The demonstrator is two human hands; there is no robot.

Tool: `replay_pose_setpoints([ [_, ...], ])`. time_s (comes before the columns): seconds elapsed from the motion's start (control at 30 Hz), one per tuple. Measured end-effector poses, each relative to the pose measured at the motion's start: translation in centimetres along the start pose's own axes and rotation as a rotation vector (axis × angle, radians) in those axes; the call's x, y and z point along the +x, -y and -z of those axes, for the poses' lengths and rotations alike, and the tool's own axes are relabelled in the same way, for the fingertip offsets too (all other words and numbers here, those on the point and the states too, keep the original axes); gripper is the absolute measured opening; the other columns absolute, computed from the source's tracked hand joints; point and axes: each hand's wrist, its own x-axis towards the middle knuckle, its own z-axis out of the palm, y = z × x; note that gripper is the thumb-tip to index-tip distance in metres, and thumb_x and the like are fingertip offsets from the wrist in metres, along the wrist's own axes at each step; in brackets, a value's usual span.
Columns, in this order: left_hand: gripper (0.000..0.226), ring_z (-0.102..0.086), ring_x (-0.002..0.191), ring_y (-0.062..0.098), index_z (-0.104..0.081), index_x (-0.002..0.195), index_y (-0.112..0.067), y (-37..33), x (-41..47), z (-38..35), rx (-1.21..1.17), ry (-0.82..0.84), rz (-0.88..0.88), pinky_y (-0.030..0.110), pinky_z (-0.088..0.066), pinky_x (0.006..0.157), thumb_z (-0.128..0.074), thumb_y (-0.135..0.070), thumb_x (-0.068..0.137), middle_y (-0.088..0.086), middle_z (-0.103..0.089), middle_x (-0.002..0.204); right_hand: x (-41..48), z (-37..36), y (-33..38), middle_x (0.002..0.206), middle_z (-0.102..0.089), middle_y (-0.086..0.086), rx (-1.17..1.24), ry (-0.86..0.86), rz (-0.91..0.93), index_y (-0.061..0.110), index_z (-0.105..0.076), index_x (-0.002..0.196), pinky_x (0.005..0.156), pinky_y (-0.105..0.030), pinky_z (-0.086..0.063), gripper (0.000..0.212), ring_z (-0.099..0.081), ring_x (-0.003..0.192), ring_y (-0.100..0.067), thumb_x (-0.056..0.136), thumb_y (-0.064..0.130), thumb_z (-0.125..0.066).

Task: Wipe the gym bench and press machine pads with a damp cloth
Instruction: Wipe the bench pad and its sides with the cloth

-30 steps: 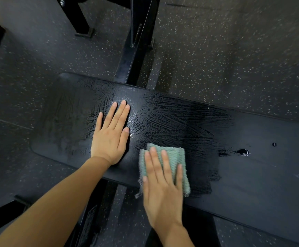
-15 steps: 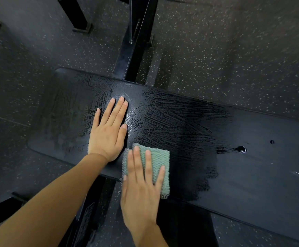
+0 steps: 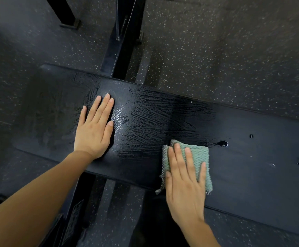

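In the head view, the left hand (image 3: pixel 93 130) is lying flat on the black bench pad (image 3: pixel 255 175), fingers straight and close together, gripping nothing, with the forearm reaching in from the lower left. The right hand (image 3: pixel 185 182) is pressing a folded green cloth (image 3: pixel 197 154) onto the pad near its front edge, fingers straight and slightly spread, with wet streaks (image 3: pixel 154 122) glistening between the hands

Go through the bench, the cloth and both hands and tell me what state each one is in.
bench pad: wet streaks across the middle, right end looks dry, small tear beside the cloth.
cloth: folded, lying flat on the pad.
left hand: open, flat on the pad, fingers straight.
right hand: open, pressing flat on the cloth.
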Motion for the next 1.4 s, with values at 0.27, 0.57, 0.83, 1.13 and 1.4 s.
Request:
replay_pose_setpoints([
  [0.27, 0.059, -0.004, 0.154, 0.013, -0.017, 0.159, -0.017, -0.2, 0.0, 0.0, -0.005, -0.008, 0.016, 0.044, -0.004, 0.122, -0.02, -0.032, 0.102, -0.005, -0.012, 0.166, 0.9, -0.9, 3.9, 0.165, -0.017, 0.005, 0.048, -0.001, -0.159, 0.019, -0.024, 0.158, 0.119, -0.058, -0.009, 0.061, -0.014, 0.153, -0.023, 0.098, 0.033, -0.03],
  [0.57, 0.06, 0.0, 0.153, 0.011, -0.013, 0.159, -0.017, -0.6, -0.1, 0.0, -0.019, 0.015, 0.042, 0.043, -0.001, 0.122, -0.019, -0.033, 0.102, -0.006, -0.008, 0.166, 3.1, -0.6, 4.9, 0.164, -0.021, 0.006, 0.009, 0.059, 0.122, 0.022, -0.026, 0.156, 0.119, -0.051, -0.013, 0.059, -0.023, 0.15, -0.019, 0.098, 0.033, -0.028],
  [0.83, 0.062, 0.006, 0.153, 0.01, -0.01, 0.159, -0.016, -2.0, -0.1, -0.1, -0.077, 0.014, 0.116, 0.04, 0.005, 0.122, -0.015, -0.036, 0.101, -0.006, -0.003, 0.166, 2.7, 1.2, -2.4, 0.164, -0.021, 0.009, 0.041, -0.001, 0.035, 0.025, -0.025, 0.157, 0.12, -0.048, -0.01, 0.058, -0.014, 0.152, -0.014, 0.099, 0.029, -0.03],
  [1.13, 0.062, 0.008, 0.153, 0.009, -0.009, 0.159, -0.015, -3.7, 0.3, -0.4, -0.051, 0.024, 0.087, 0.03, 0.013, 0.12, -0.016, -0.039, 0.102, -0.005, -0.001, 0.166, 2.8, 1.2, -2.9, 0.165, -0.014, 0.01, 0.071, -0.077, -0.193, 0.023, -0.02, 0.158, 0.122, -0.048, 0.004, 0.057, -0.006, 0.153, -0.016, 0.101, 0.031, -0.023],
  [1.4, 0.061, 0.008, 0.152, 0.008, -0.008, 0.159, -0.014, -5.1, 0.7, -0.6, -0.052, 0.01, 0.073, 0.028, 0.014, 0.121, -0.016, -0.038, 0.103, -0.004, -0.001, 0.166, 4.9, 0.9, -0.7, 0.164, -0.021, 0.008, 0.006, -0.03, 0.015, 0.024, -0.028, 0.156, 0.12, -0.053, -0.009, 0.059, -0.017, 0.152, -0.018, 0.097, 0.029, -0.029],
])
